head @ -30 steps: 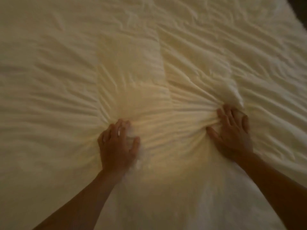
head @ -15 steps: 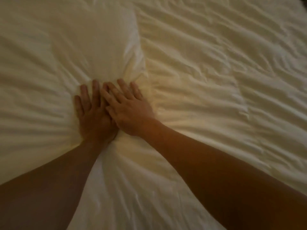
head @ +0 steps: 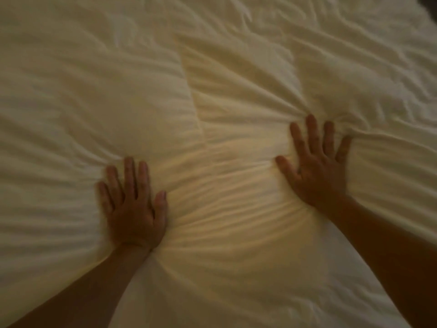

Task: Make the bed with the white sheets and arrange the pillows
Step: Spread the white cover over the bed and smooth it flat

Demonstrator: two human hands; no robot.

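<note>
Head view: I saw my left hand (head: 134,209) at lower left and right hand (head: 316,166) at right of centre, both flat with fingers spread, pressing on the white sheet (head: 224,197), which filled the frame, creased between them.

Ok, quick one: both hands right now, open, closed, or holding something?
Left hand: open, fingers straight, pressed flat on the white sheet, holding nothing.
Right hand: open, fingers spread, pressed flat on the same sheet, holding nothing.
</note>
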